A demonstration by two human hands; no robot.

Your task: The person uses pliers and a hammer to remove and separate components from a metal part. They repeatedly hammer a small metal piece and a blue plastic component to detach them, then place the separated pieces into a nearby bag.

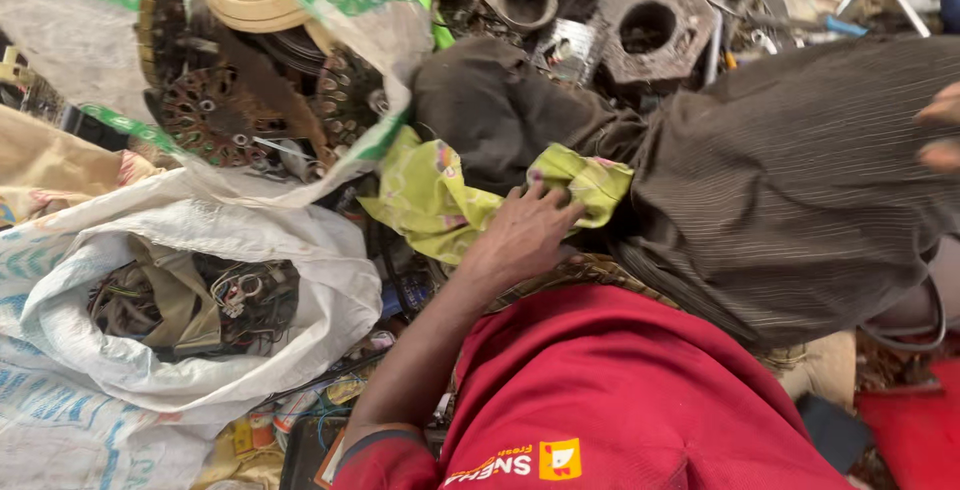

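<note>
The left hand [520, 235] lies on a yellow-green patterned cloth [440, 200], fingers curled over its crumpled edge and pressing it down — gripping the fabric rather than spread flat. The cloth sits bunched in the lap, wedged against the dark striped trousers [790, 190] of a raised knee, which takes up most of the right side. Only the fingertips of the right hand [942, 130] show at the right edge, resting on the trousers; whether they are together or apart I cannot tell. Just left of the cloth, an open white sack [200, 280] holds tangled wires [240, 295]. Above it, a torn green-printed sack [340, 10] spills round copper-wound motor parts [215, 110]. Beyond the knee lies a heap of scrap metal — among it a grey hexagonal block [655, 25] with a round hole.
</note>
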